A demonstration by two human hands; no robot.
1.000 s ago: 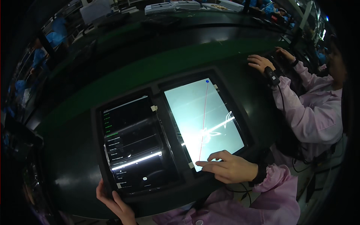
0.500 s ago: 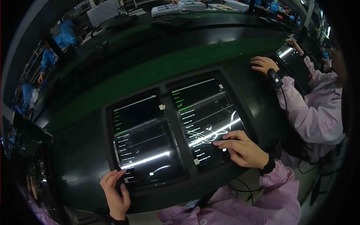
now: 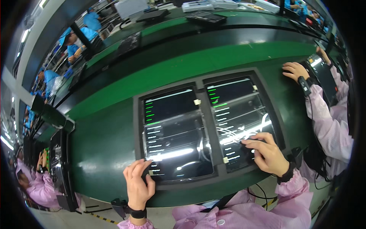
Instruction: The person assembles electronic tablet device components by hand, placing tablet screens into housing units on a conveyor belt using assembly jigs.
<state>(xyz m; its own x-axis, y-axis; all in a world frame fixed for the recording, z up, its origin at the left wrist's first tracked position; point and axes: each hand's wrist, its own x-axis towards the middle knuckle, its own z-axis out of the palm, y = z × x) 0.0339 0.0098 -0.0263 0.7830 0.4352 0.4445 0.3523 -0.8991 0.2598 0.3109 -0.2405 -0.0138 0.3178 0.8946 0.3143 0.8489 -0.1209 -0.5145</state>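
Two tablets lie side by side in a dark foam frame (image 3: 213, 134), screens up. The left tablet (image 3: 175, 133) and the right tablet (image 3: 238, 105) both show a dark list of green and white lines. My left hand (image 3: 138, 185) rests its bent fingertips at the lower left edge of the left tablet, thumb apart, gripping nothing. Over the lower part of the right tablet, my right hand (image 3: 268, 154) stretches its fingers to the screen, also gripping nothing. Curved white lines and a bright light reflection cross that screen. Small pale tabs stick to the tablets' edges.
The green bench top (image 3: 101, 160) surrounds the frame. At right, another person's hand (image 3: 297, 71) rests beside a further tablet (image 3: 322, 72). A dark cylinder (image 3: 49, 113) stands at left. Dark devices (image 3: 206, 18) lie on the raised shelf behind, with people in blue beyond.
The view has swung, so the bench and tablets sit further right in the picture, which is brighter. Both hands stay at nearly the same places on the tablets.
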